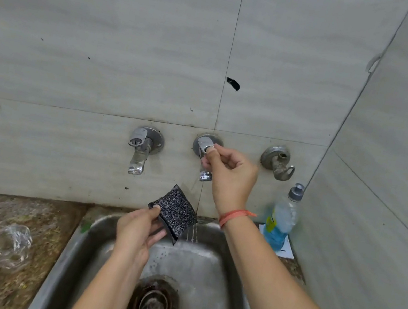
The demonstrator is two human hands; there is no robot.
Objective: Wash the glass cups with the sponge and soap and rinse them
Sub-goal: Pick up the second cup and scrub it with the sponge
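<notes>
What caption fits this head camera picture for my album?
The left hand holds the sponge over the sink while right hand pinches the middle tap handle.

We see a black sponge [173, 211] flecked all over with silver. The soap bottle [280, 222] is clear, with blue liquid, a yellow label and a grey cap. The thread [234, 215] on our wrist is orange-red. The wall tiles [110, 29] are pale grey with faint wavy streaks, the counter [50, 217] speckled brown, the sink [218, 266] dull steel grey, the middle tap [203, 142] silver, the glass cups [8, 245] colourless.
</notes>
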